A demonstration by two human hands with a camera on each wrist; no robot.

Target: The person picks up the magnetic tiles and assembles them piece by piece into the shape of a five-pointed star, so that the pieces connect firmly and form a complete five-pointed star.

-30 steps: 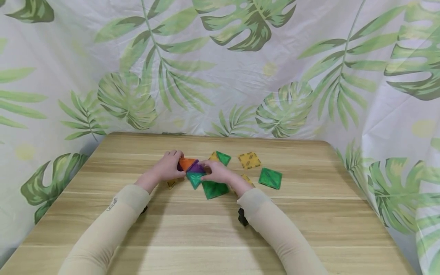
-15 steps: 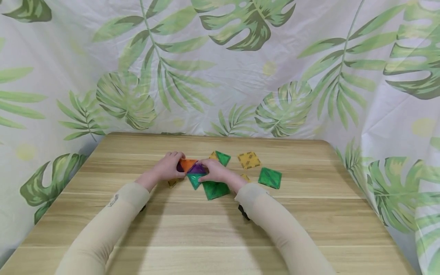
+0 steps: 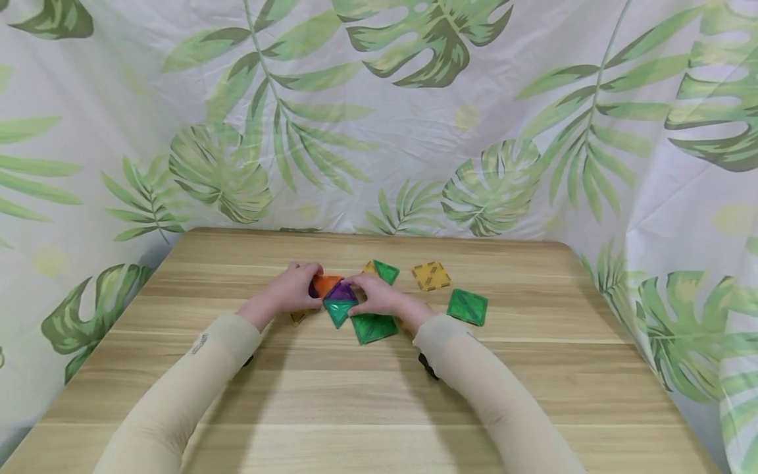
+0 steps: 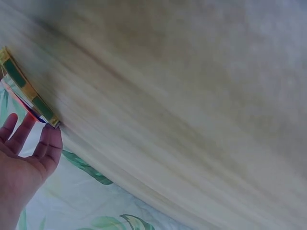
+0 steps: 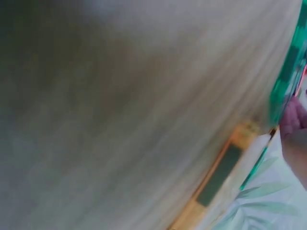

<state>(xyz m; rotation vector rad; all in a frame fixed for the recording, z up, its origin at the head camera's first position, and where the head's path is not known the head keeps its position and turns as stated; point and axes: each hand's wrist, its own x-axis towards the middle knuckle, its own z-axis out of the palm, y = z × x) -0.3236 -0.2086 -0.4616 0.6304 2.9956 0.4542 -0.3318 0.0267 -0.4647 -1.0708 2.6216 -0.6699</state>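
In the head view, orange (image 3: 327,285), purple (image 3: 341,293) and teal (image 3: 340,313) triangular magnetic tiles meet in a cluster between the hands. My left hand (image 3: 291,288) holds the cluster's left side, fingers at the far edge and thumb at the near one; a dark purple piece shows beside its palm. From the right, my right hand (image 3: 381,296) grips the purple and teal pieces between fingers and thumb. Beneath it lies a green square tile (image 3: 374,328). The left wrist view shows a yellow-edged tile (image 4: 29,91) near the left fingertips; a green-edged tile (image 5: 288,72) appears beside the right fingers.
A yellow triangle (image 3: 299,316) lies partly under the left hand. Behind the right hand are a green triangle (image 3: 387,272) and a yellow piece (image 3: 370,268). Farther right lie yellow (image 3: 431,276) and green (image 3: 468,307) squares on the wooden table (image 3: 355,408).
The cluster has shifted very slightly right, and the purple triangle sits closer against the teal one. My right forearm now covers more of the yellow tile beneath it.
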